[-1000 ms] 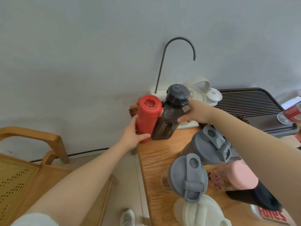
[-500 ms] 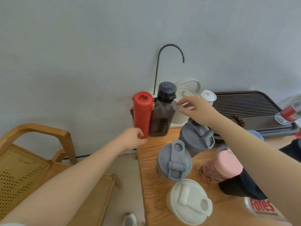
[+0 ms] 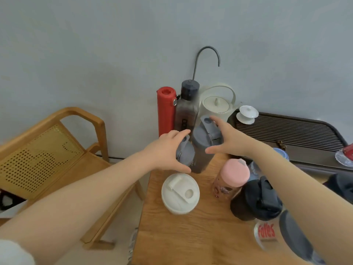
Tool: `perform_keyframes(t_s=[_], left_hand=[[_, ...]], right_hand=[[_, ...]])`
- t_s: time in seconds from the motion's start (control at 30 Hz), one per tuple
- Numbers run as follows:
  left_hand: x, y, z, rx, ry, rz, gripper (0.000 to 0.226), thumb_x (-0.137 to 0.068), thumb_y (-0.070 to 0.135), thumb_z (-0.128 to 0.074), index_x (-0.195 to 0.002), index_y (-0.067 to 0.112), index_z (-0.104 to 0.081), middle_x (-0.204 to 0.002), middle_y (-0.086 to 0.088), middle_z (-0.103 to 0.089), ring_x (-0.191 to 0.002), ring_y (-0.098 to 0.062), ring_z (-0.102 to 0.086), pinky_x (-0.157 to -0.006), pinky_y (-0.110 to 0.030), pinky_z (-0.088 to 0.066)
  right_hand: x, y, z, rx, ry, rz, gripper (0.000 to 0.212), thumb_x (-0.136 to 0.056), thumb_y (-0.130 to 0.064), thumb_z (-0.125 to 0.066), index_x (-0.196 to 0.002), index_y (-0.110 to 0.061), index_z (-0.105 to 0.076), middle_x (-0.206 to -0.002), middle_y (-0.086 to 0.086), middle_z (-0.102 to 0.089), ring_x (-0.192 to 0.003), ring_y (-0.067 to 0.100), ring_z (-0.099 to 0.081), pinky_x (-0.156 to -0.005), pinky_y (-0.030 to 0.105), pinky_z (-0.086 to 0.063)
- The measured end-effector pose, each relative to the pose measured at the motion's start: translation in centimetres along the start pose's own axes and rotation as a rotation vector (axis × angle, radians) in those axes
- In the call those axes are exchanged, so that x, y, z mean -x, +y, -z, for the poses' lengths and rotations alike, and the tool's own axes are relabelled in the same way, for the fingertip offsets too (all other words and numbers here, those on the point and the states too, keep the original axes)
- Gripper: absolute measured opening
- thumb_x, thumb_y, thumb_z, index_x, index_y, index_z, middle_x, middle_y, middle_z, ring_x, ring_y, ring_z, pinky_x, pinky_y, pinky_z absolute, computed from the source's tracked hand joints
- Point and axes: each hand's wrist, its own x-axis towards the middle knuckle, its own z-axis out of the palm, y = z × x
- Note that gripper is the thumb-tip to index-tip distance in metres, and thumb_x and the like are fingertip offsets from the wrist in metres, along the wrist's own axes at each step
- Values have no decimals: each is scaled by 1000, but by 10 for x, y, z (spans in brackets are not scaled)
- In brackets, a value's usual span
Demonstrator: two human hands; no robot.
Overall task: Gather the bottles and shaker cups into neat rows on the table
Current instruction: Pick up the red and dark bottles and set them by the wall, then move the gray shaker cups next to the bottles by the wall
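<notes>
A red bottle (image 3: 165, 109) and a dark smoky bottle (image 3: 186, 111) stand side by side at the table's back left corner. In front of them stand two grey shaker cups. My left hand (image 3: 168, 150) is spread around the shorter one (image 3: 187, 154), thumb in front, fingers behind. My right hand (image 3: 227, 142) is spread over the taller one (image 3: 204, 148). Neither hand has closed. Nearer me stand a white shaker cup (image 3: 180, 194), a pink-lidded bottle (image 3: 232, 175), a black shaker cup (image 3: 256, 199) and a clear bottle with red lettering (image 3: 266, 233).
A white kettle (image 3: 215, 106) under a curved spout (image 3: 208, 54) stands behind the cups. A dark slatted tea tray (image 3: 286, 136) with a white lidded cup (image 3: 247, 113) lies to the right. A wooden chair (image 3: 47, 142) stands left of the table's edge (image 3: 145, 207).
Both hands let go of the red and dark bottles, which now stand upright at the back. The hands came back toward me onto the two grey shaker cups.
</notes>
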Motion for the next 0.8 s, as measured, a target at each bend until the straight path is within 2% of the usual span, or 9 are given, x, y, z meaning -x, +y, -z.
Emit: perform_keyframes(t_s=[0.1, 0.2, 0.27, 0.33, 0.4, 0.5, 0.63, 0.8], left_hand=[[0, 5, -7, -57, 20, 48, 111, -64, 45, -77, -146, 30, -4, -151, 0, -20, -136, -25, -23, -105, -41, -35], [-2, 4, -8, -32, 52, 111, 110, -63, 42, -79, -145, 32, -6, -149, -3, -27, -133, -28, -29, -103, -40, -37], [-5, 2, -10, 17, 69, 146, 112, -61, 43, -80, -145, 33, -6, -145, -7, -34, -127, -29, -38, -99, -40, -41], [-7, 0, -14, 44, 92, 173, 114, -61, 44, -79, -145, 32, -2, -144, -9, -35, -125, -29, -42, -97, -38, -43], [-8, -1, -18, 54, 135, 211, 114, -64, 45, -78, -145, 31, 1, -146, -9, -31, -126, -29, -41, -95, -39, -44], [-9, -9, -24, 106, 226, 275, 112, -64, 44, -77, -144, 31, -1, -146, -9, -31, -128, -31, -38, -98, -44, -43], [-13, -26, -13, 139, 294, 300, 109, -61, 43, -79, -142, 32, -7, -144, -9, -33, -126, -32, -39, -98, -45, -43], [-39, -44, 16, 191, 329, 261, 109, -62, 38, -80, -144, 27, -8, -148, -7, -29, -130, -30, -36, -100, -46, -42]], right_hand=[[3, 3, -10, 50, 13, 19, 109, -72, -29, -77, -147, -29, 3, -152, 6, -16, -132, 28, -34, -102, 36, -37], [-1, 6, -13, 89, 126, 36, 106, -68, -34, -80, -145, -28, -8, -143, 11, -29, -124, 32, -41, -99, 41, -43], [-6, 8, -16, 120, 149, 25, 109, -65, -40, -80, -145, -29, -8, -139, 13, -30, -122, 34, -41, -99, 44, -42], [-10, 8, -21, 79, 165, 26, 111, -64, -43, -80, -146, -30, -7, -145, 12, -22, -128, 35, -35, -104, 45, -38], [-13, 7, -28, 24, 197, 52, 110, -64, -42, -80, -146, -30, -8, -150, 9, -18, -132, 33, -33, -106, 47, -37], [-14, 5, -35, 32, 246, 77, 104, -67, -37, -78, -145, -31, -10, -144, 7, -32, -124, 33, -42, -98, 46, -44], [-17, 5, -36, -11, 283, 61, 99, -67, -30, -77, -144, -33, -13, -139, 5, -36, -119, 30, -45, -92, 41, -46], [-39, -15, -24, -137, 370, 48, 99, -66, -26, -77, -144, -30, -17, -142, 5, -36, -124, 27, -43, -99, 43, -43]])
